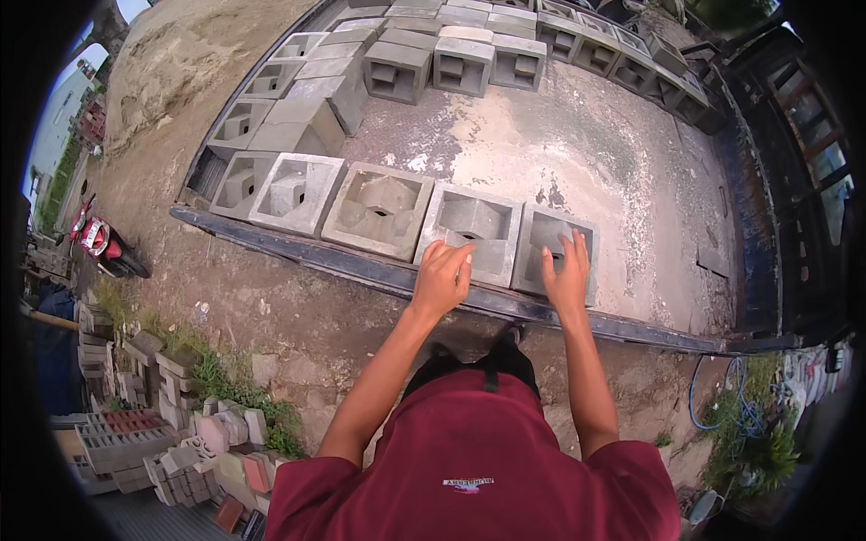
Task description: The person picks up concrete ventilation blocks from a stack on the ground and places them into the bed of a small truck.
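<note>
**A:** The grey hollow concrete block (pixel 470 236), square and open-faced with a moulded core inside, sat at the near edge of the flat truck bed (pixel 577 153), second from the right in the front row. The left hand (pixel 441 278) lay on its near rim, fingers curled over the edge but not clamped shut.

**B:** And the right hand (pixel 566 272)?

**A:** It rested on the neighbouring grey concrete block (pixel 557 252), the last in that row, fingers spread over the near wall, loosely gripping it. The two blocks touched side by side.

**B:** How did the block look to handle?

**A:** Heavy and rigid, I judged, with a rough, dusty face that would not slip but could scrape skin. The thin walls and corners looked liable to chip if knocked. The best hold seemed to be the rim walls, fingers hooked into the hollow, one hand on each opposite side.

**B:** What lay around it?

**A:** Three more grey blocks (pixel 377 210) ran leftward along the dark steel edge rail (pixel 361 268). More stacked blocks (pixel 465 63) stood at the far end of the bed. Down on the ground to the left were piles of mixed bricks (pixel 171 451) and a red motorbike (pixel 97 242); a blue hose (pixel 722 397) lay coiled at the right.
</note>
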Tool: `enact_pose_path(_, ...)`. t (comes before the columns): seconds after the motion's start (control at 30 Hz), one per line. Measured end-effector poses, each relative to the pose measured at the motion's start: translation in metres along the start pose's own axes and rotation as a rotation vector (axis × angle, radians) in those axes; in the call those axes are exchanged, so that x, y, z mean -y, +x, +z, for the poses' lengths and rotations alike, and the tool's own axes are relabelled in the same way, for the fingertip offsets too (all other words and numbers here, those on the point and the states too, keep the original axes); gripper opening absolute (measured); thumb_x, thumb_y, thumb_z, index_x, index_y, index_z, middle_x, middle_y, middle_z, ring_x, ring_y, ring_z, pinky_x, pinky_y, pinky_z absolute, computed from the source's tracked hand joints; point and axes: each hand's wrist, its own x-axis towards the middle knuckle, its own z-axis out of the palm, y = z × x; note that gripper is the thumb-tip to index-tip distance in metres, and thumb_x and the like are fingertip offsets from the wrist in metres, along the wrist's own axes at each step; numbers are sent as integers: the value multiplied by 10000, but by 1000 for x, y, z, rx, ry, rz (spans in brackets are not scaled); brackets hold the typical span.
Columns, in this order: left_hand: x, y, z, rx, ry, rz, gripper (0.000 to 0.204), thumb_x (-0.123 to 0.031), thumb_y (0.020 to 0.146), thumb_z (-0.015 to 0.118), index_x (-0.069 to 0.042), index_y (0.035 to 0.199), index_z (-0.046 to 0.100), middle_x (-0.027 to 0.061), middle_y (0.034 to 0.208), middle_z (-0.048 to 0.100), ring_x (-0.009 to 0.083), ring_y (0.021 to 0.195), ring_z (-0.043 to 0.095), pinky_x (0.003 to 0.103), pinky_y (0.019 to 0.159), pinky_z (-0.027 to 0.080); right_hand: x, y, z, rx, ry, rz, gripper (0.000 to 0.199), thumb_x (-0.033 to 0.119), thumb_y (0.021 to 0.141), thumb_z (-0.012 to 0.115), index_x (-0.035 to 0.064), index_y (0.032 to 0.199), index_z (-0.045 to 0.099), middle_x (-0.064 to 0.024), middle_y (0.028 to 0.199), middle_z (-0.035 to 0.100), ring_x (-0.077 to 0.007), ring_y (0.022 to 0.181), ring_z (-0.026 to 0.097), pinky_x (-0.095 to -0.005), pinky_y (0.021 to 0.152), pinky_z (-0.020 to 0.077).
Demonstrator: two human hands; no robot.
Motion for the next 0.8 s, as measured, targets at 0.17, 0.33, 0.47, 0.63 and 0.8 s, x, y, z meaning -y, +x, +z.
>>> enact_pose_path(0.17,24,-95,-144,-356,137,-285,142,-56,881,586,-32,989,675,91,840,674,280,911,610,425,891,441,159,-21,25,113,488,-210,158,87,858,658,-8,984,657,-171,1200,619,-385,1210,523,-450,1010,415)
enact_pose_path(0.33,60,-204,-233,-660,316,-647,146,-62,901,565,-38,996,673,114,923,663,292,925,607,395,866,446,301,-46,86,309,748,-468,113,48,831,677,6,936,665,-154,1135,642,-360,1151,563,-436,983,434)
enact_pose_path(0.47,89,-266,-272,-830,389,-851,163,-85,910,568,-31,1038,654,136,986,649,295,947,606,388,875,451,400,-61,136,552,836,-661,130,49,834,675,6,955,655,-160,1069,656,-356,1063,603,-420,924,467)
enact_pose_path(0.63,148,-319,-311,-1001,194,-1213,236,-140,901,610,-16,1102,616,135,955,665,265,933,629,378,860,474,495,-85,234,1084,669,-844,284,190,864,676,-10,1062,640,-209,1038,660,-403,976,627,-442,853,497)
enact_pose_path(0.8,244,-358,-378,-984,137,-1368,252,-171,890,636,-12,1085,626,130,890,691,238,847,666,364,790,510,602,-108,349,1359,408,-892,391,303,900,627,-18,1123,620,-262,1055,653,-440,1018,612,-493,873,491)
